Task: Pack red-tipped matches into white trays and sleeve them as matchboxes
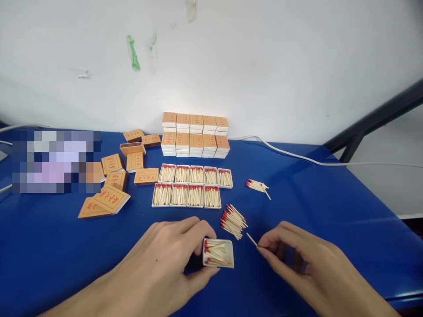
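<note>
My left hand (172,251) is closed around a small white tray of matches (218,253) and steadies it on the blue table (313,202). My right hand (297,257) pinches a single matchstick (252,239) between thumb and forefinger, just right of the tray. A loose pile of red-tipped matches (233,221) lies right behind the tray. Several filled trays (191,186) sit in two rows further back.
Stacked closed matchboxes (194,134) stand against the white wall. Orange box sleeves (114,180) are scattered at the left, beside a blurred patch. A smaller bunch of matches (257,186) lies at the right. A white cable (297,155) runs along the table's back edge.
</note>
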The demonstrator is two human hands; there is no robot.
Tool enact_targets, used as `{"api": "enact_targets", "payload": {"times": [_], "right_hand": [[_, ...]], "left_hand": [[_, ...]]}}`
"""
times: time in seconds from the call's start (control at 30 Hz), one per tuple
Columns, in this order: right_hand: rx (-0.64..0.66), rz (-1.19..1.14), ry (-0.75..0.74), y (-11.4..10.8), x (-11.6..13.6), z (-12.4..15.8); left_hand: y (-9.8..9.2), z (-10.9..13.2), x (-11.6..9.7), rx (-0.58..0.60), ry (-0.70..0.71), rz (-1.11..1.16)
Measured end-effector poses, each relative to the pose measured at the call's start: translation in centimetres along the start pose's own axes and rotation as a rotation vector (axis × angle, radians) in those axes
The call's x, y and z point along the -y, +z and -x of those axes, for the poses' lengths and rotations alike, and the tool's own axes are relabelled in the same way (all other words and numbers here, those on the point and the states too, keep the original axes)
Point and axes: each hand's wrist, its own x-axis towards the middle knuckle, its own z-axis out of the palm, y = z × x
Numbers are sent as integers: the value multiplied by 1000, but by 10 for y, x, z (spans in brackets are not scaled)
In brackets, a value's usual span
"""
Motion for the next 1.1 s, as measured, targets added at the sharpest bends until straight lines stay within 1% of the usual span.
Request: {"api": "enact_targets", "payload": {"times": [0.1, 0.17, 0.23, 0.3, 0.37, 0.47, 0.57, 0.73, 0.83, 0.97, 1.1], "right_hand": [[22, 25, -3, -6, -5, 8], [23, 18, 43, -9, -9, 14], [-1, -10, 108, -10, -10, 17], [-44, -52, 126, -11, -5, 17], [-76, -104, 59, -10, 5, 12], [-10, -145, -34, -10, 25, 3], [24, -179, -76, -8, 39, -4], [76, -180, -119, 0, 41, -7], [102, -158, -160, -2, 41, -12], [156, -97, -295, -8, 48, -21], [213, 12, -453, -5, 48, -26]], "left_hand": [[-1, -2, 0, 6, -32, -26], [-2, -3, -1, 6, -42, -32], [-3, -4, -1, 11, -49, -31], [-2, -4, -1, 14, -48, -27], [-2, -3, 0, 13, -45, -22], [-2, -3, 1, 28, -52, -17], [-2, -3, 1, 54, -63, -20], [-4, -3, -2, 73, -70, -26], [-5, -3, -3, 83, -75, -26], [-6, -3, -3, 86, -73, -24], [-5, -1, -1, 85, -73, -16]]}}
